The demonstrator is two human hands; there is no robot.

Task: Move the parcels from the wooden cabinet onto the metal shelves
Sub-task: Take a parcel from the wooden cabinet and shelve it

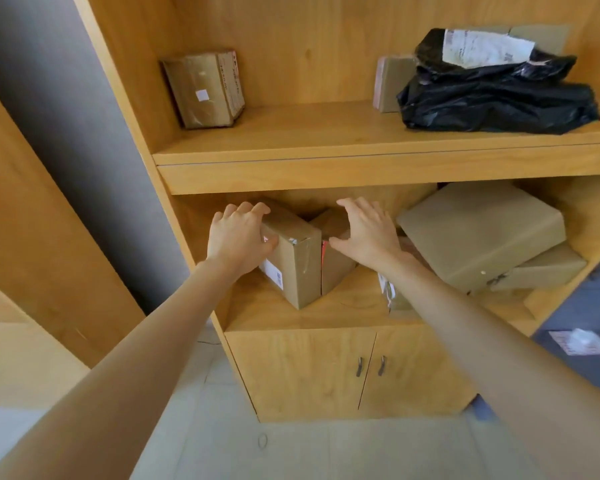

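Head view: a person reaches both arms into the lower open shelf of the wooden cabinet (361, 174).
Left hand (238, 237): at about 9 o'clock of a small cardboard box (291, 261); fingers curl over its top back edge and the palm lies on its left face, so it has hold of this box.
Right hand (369, 233): spread wide, fingers straight, over a second small box (335, 258) just at 3 o'clock of the first; it holds nothing that I can see, and whether it touches the box I cannot tell.
Why so: the two boxes stand corner to corner, touching, so I judge one hand goes to each side to lift them together.
Lower shelf count: two small boxes at the hands; at 3 o'clock a big flat parcel (482, 233) leaning on a flatter one (548, 268); one more small packet (388, 292) half hidden under the right forearm. Five that show.
Upper shelf count: one brown box (205, 88) at 11 o'clock; at 1 o'clock one small brown box (392, 81) behind a black plastic bag parcel (496, 95), and a brown piece at the back that may be another.
Metal shelves: not in view.
Progress: by my judgement most parcels are yet to go.
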